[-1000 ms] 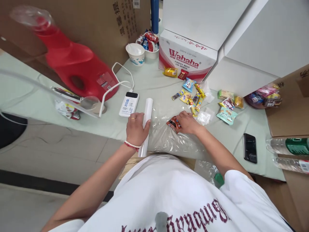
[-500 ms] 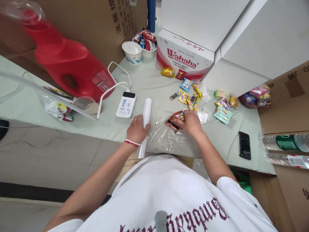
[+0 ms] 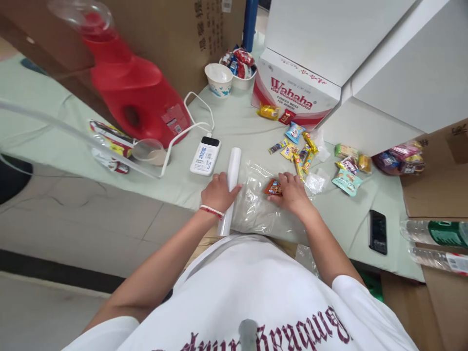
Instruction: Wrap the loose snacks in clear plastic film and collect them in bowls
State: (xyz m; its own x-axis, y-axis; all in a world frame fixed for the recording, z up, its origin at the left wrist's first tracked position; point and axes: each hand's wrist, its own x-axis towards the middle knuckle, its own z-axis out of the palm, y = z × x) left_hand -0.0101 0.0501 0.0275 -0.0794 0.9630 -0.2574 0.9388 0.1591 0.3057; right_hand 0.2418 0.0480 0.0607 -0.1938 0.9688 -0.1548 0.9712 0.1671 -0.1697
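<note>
White roll of clear film (image 3: 231, 183) lies flat near table edge, w/ a wrinkled sheet (image 3: 256, 207) pulled out to its right. Small orange-red snack packet (image 3: 273, 187) lies flat on the sheet.

1 film roll (image 3: 230, 187), 2 bottles (image 3: 435, 234), 1 phone (image 3: 378, 225), 1 cup (image 3: 218, 79).

Pale green table (image 3: 219, 122), grey tiled floor (image 3: 73, 229)

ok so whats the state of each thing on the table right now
left hand: resting on the white roll of clear film
white roll of clear film: lying flat, sheet pulled out
right hand: pressing the orange snack packet
orange snack packet: flat on the clear film sheet
white power bank: cable plugged in
black phone: screen dark
white paper cup: upright
</note>
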